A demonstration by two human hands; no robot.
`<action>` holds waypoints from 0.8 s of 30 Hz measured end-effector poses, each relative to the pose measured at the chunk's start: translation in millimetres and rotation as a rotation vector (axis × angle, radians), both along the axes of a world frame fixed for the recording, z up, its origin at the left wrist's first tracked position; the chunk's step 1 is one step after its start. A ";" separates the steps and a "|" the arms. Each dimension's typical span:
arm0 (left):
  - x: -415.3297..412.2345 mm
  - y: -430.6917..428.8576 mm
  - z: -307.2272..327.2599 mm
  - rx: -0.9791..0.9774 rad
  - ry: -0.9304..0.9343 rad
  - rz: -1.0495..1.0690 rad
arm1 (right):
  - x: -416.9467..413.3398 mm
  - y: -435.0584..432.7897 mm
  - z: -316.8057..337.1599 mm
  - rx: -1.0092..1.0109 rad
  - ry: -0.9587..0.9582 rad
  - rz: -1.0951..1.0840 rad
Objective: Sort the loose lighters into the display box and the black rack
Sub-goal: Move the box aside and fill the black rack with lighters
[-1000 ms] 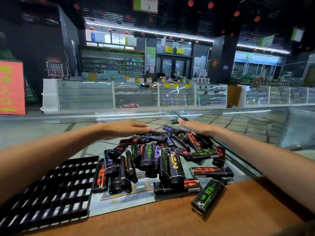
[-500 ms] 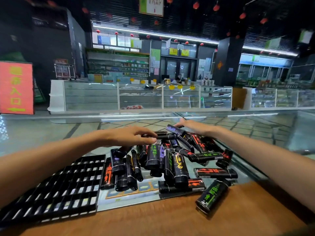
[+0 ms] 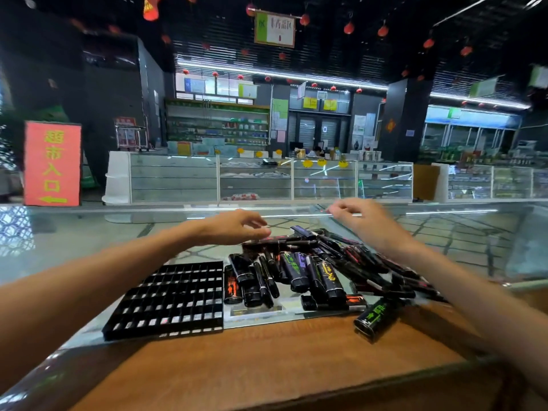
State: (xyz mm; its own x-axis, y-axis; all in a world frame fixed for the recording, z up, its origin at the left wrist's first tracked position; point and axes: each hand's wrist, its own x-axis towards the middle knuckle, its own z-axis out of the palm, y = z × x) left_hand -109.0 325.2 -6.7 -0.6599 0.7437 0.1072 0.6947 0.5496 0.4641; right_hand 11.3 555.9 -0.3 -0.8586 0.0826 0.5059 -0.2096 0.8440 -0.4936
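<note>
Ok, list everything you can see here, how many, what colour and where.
glass counter: one; clear; across the middle of the view.
wooden ledge: one; brown; nearest the camera.
black rack: one; black; on the glass, left; no lighters seen in it.
pile of lighters: many, too overlapped to count; black with coloured print; heaped right of the rack.
stray lighter: one; black, green print; pile's near right edge, where glass meets wood.
sign: one; red, yellow characters; far left.
lanterns: several; red; hanging overhead.
left hand: one; fingers curled over the pile's far edge; grip unclear.
right hand: one; raised right of it, fingers loosely curled, nothing seen held.
</note>
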 end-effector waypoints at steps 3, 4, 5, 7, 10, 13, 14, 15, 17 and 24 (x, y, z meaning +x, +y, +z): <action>-1.5 -7.1 1.9 -0.003 -0.026 0.036 | 48.1 -48.7 -12.9 0.134 0.078 0.219; -1.9 -8.4 1.1 0.002 -0.027 0.045 | 60.5 -64.4 -20.6 0.180 0.076 0.299; -2.6 -8.8 -0.1 0.009 -0.026 0.050 | 70.5 -77.5 -29.0 0.218 0.059 0.364; -3.0 -7.8 -1.6 0.013 -0.037 0.049 | 84.4 -94.9 -44.1 0.260 -0.005 0.461; -4.5 5.4 0.1 -0.028 -0.064 0.035 | 91.6 -98.1 -55.2 0.250 -0.093 0.522; -7.1 27.0 3.0 -0.132 -0.064 0.040 | 91.9 -92.3 -52.7 0.194 -0.130 0.530; -8.8 33.4 3.4 -0.167 -0.059 0.036 | 91.5 -91.3 -51.6 0.187 -0.141 0.533; -10.8 38.6 3.7 -0.189 -0.049 0.028 | 91.1 -90.1 -50.9 0.187 -0.150 0.536; -15.5 45.0 3.6 -0.194 -0.026 0.009 | 90.8 -87.3 -50.1 0.189 -0.163 0.542; -22.1 40.5 -2.2 0.053 0.168 -0.031 | 91.7 -77.1 -50.3 0.154 -0.174 0.552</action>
